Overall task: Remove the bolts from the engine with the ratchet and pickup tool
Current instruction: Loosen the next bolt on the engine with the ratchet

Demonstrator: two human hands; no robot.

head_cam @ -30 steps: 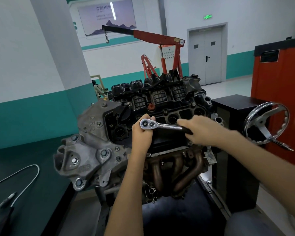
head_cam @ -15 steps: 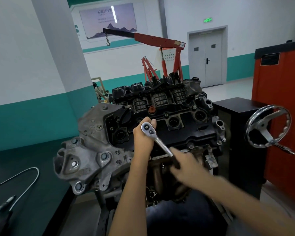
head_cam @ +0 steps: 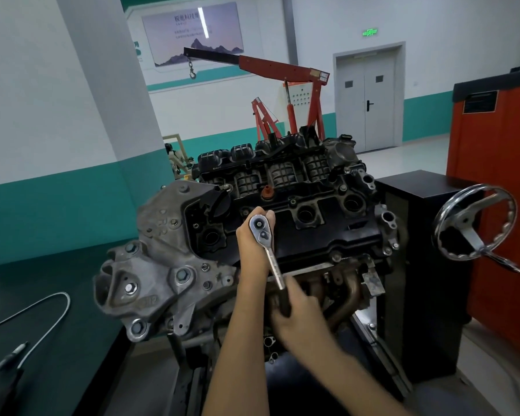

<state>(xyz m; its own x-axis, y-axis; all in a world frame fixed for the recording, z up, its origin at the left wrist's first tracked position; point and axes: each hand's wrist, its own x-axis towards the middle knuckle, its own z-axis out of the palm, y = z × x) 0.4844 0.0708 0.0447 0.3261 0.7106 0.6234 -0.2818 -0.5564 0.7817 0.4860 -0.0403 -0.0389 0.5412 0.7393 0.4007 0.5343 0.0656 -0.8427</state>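
- The left hand (head_cam: 252, 247) was wrapped around the head of the ratchet (head_cam: 271, 259), with its fingertips curled over the top edge, steadying the head on the engine (head_cam: 312, 235).
- The right hand (head_cam: 297, 315) was closed around the black grip at the lower end of the ratchet. It was slightly blurred.
- The ratchet stood on the front of the black top cover, left of centre, with its handle pointing down towards the person.
- The bolt and socket under the head were hidden, so engagement could not be confirmed.
- Step in hand, as judged: loosening 1 cover bolt by swinging the handle.
- Next move, as judged: keep the head pressed square on the bolt while the handle swings. Once the bolt turns free, the pickup tool is needed to lift it out.
- The pickup tool (head_cam: 56, 318) lay untouched on the dark table (head_cam: 42, 265) to the left, well apart from both hands.
- Count: 2 hands, 1 ratchet, 1 pickup tool and 1 engine.
- Count: 3 open round wells showed in the cover, and at least 4 bolt heads on the grey bracket (head_cam: 162, 265).
- The cover bolts were too small to count reliably.
- Beyond the engine stood 1 chrome handwheel (head_cam: 475, 223) on the right and 1 red crane (head_cam: 285, 69) behind.
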